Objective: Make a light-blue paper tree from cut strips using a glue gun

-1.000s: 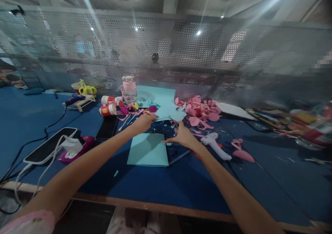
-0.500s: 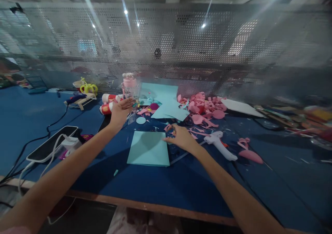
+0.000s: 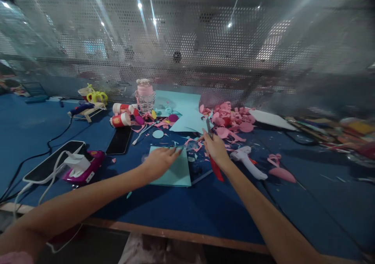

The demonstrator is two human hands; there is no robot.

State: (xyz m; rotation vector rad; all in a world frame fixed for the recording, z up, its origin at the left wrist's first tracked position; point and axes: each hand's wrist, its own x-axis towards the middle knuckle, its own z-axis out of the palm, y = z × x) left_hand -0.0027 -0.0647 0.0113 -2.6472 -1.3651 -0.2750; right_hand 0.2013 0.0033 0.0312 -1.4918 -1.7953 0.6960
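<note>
Two-handed work centres on a square of pale turquoise paper or foam (image 3: 178,170) lying near the table's front. My left hand (image 3: 161,160) lies palm down across its upper left part, fingers stretched to the right and holding nothing that I can see. Just past those fingertips is a clear, rounded see-through piece (image 3: 192,145). To the right of the sheet, my right hand (image 3: 216,148) is closed around a red-handled tool (image 3: 216,171). A grey blade-like end sticks up beyond the fingers; its exact kind is unclear.
Pink scraps (image 3: 228,115) and larger turquoise sheets (image 3: 184,104) lie behind. A white glue gun (image 3: 249,162) is at right. On the left are a black phone (image 3: 118,140), a purple device (image 3: 93,168), cables, red-and-white rolls (image 3: 120,119) and a pink-lidded bottle (image 3: 145,96).
My left hand has come down from near the bottle onto the turquoise square. My right hand has moved slightly right and now grips the red-handled tool. The black phone is now uncovered.
</note>
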